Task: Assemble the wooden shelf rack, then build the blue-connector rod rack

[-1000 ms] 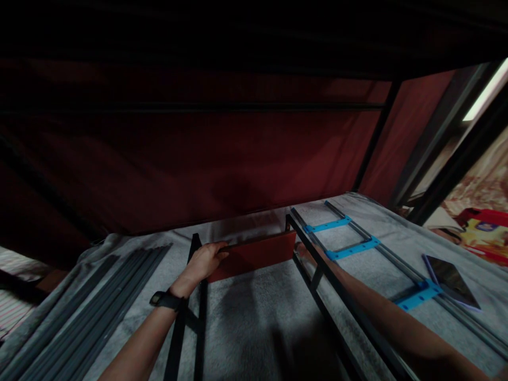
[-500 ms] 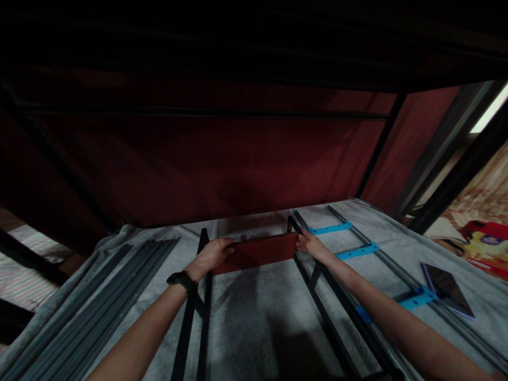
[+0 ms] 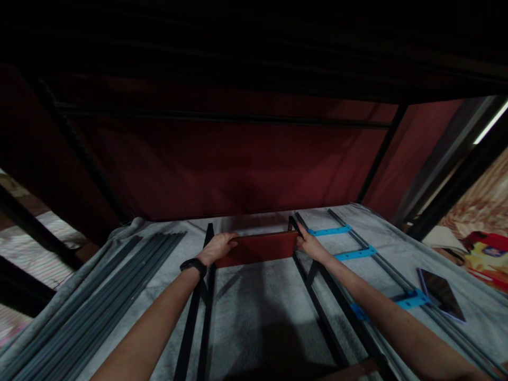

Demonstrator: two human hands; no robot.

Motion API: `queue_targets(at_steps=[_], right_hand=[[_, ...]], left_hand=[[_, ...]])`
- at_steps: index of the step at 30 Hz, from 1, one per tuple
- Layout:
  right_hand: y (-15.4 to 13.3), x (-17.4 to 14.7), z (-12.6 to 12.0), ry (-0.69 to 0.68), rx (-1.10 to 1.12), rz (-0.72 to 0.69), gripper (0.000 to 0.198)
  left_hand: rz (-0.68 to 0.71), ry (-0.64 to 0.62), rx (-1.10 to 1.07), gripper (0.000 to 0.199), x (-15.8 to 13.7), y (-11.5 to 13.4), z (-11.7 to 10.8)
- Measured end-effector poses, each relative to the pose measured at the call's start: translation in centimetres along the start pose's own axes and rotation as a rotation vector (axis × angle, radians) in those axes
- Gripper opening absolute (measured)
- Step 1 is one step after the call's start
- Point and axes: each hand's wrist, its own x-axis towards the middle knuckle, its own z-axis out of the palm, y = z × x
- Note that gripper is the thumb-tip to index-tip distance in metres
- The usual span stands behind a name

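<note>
A reddish-brown board (image 3: 262, 248) spans the far end of two black metal frames. My left hand (image 3: 218, 247), with a dark band at the wrist, grips the board's left end beside the left black frame (image 3: 191, 323). At the opposite end my right hand (image 3: 310, 246) has its fingers closed around the board's edge, against the right black frame (image 3: 349, 312). The parts of my fingers behind the board are hidden. Part of another brown board (image 3: 349, 372) shows at the bottom edge, between the frames.
Several grey rods (image 3: 127, 291) lie side by side at the left on the grey cloth (image 3: 246, 301). To the right are tubes joined by blue brackets (image 3: 355, 253) and a phone (image 3: 440, 293). Black posts (image 3: 383, 151) and a dark red wall (image 3: 238, 164) enclose the far side.
The view has tilted and shifted slightly, so the scene sits a little differently. Both hands keep their grip on the board. A second brown board has come into view at the bottom.
</note>
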Motion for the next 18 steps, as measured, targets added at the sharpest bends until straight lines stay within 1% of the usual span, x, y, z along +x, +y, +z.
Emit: queue_targets(at_steps=[2,4,10,15,18], right_hand=[[-0.5,-0.2,-0.3,-0.019,-0.172,-0.081,0.054],[-0.8,-0.3,-0.4,-0.031,-0.286,-0.107,0.051],[-1.2,-0.2,-0.2,-0.015,-0.54,-0.209,0.047],[-2.4,0.1,-0.1,-0.062,-0.687,-0.127,0.038],[-2.6,0.2,-0.3,-0.072,-0.683,-0.14,0.032]], left_hand=[[-0.004,0.018,-0.003,0.033,0.0,0.0,0.0],[-0.008,0.023,-0.003,0.031,-0.1,0.2,0.0],[-0.008,0.027,-0.006,0.025,-0.5,0.6,0.0],[0.003,0.039,-0.018,0.024,-0.8,0.6,0.4],[0.032,0.049,-0.032,0.027,-1.0,0.4,0.4]])
